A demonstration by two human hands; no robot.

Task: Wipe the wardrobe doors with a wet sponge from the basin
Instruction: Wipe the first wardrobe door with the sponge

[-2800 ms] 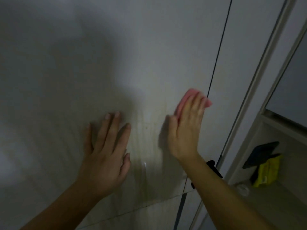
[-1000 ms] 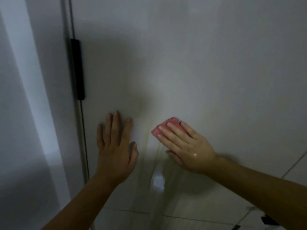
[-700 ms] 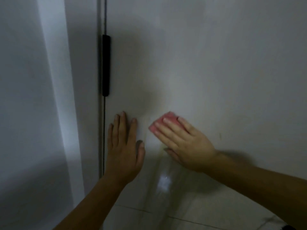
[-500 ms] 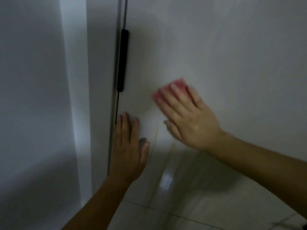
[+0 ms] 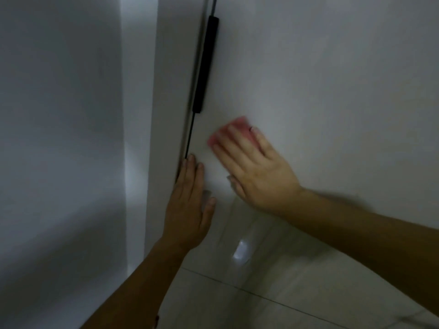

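Right hand (image 5: 259, 172), fingers straight, presses sponge (image 5: 237, 123) on wardrobe door (image 5: 332, 91), now nearer handle (image 5: 205, 65); left hand (image 5: 190, 210) flat, unmoved.

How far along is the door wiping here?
Done: a wet sheen shows on the wardrobe door below the hands. In hand: the right hand presses the pink sponge near the black handle; the left hand rests flat on the door. Left: upper door shows no sheen.

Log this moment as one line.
step: wiping | right hand: presses pink sponge on wardrobe door | left hand: flat on same door, below black handle
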